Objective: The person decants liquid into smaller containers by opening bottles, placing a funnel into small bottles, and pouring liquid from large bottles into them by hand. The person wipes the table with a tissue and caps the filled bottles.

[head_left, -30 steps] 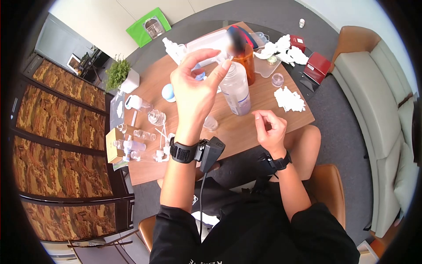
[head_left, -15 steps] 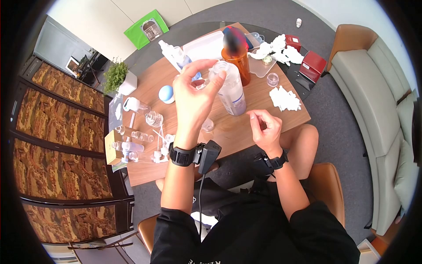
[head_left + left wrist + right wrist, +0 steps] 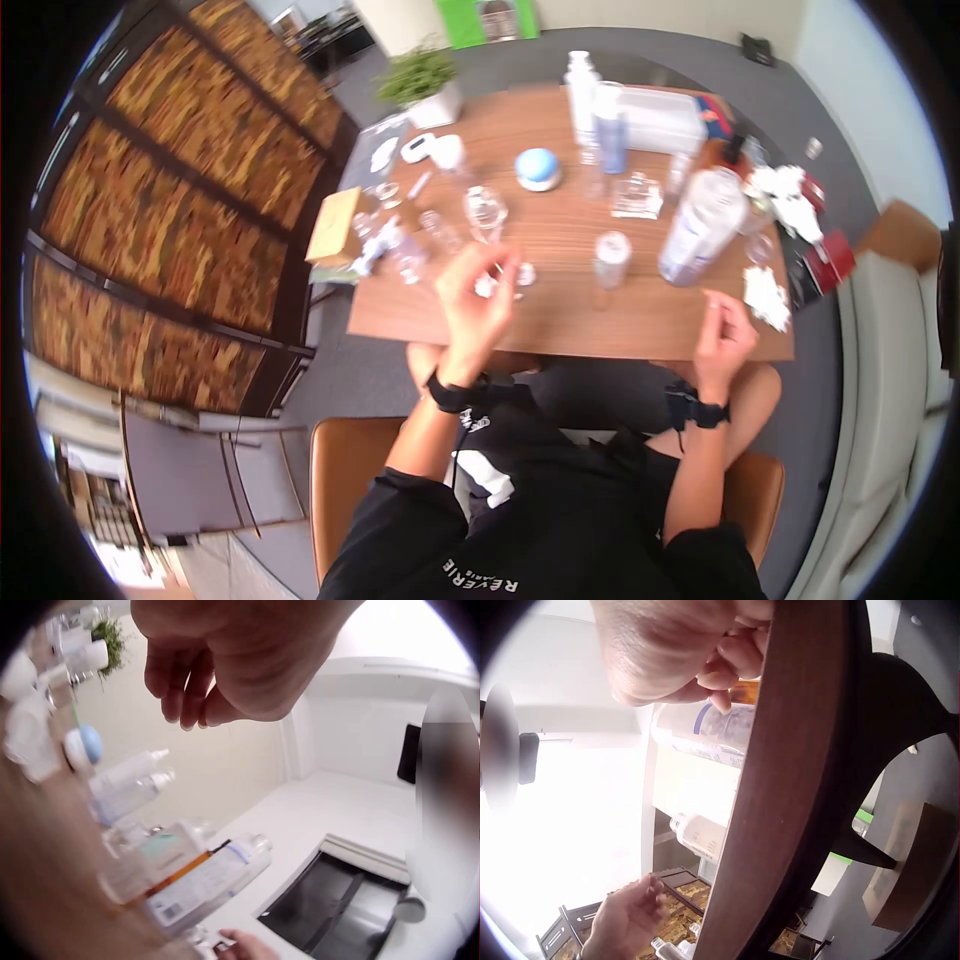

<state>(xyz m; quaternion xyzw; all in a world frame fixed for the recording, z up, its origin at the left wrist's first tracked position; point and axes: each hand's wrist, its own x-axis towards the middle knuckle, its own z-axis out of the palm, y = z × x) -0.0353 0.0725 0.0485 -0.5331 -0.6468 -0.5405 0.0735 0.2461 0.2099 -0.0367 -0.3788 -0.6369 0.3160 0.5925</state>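
Note:
In the head view my left hand (image 3: 478, 300) hovers over the table's front left part, thumb and fingers loosely bent, with nothing seen between them. White pump parts (image 3: 526, 273) lie close behind its fingertips. A clear faceted bottle (image 3: 485, 212) stands farther back. My right hand (image 3: 724, 342) hangs at the front right table edge, its fingers loosely curled and holding nothing visible. Just beyond it stands a large, uncapped clear bottle (image 3: 700, 230) with a blue line, also seen in the right wrist view beside the curled fingers (image 3: 731, 656). A small clear container (image 3: 612, 258) stands between the hands.
Several small bottles (image 3: 405, 250) and a yellow box (image 3: 337, 228) are at the left. A blue-topped ball-like container (image 3: 538, 169), tall pump bottles (image 3: 582, 95) and a white tray (image 3: 660, 120) sit farther back. Crumpled tissue (image 3: 766, 298) lies at the right edge.
My left hand has moved from beside the large bottle's mouth to the left, lower over the table. The head view has swung left. My right hand stays near the front edge.

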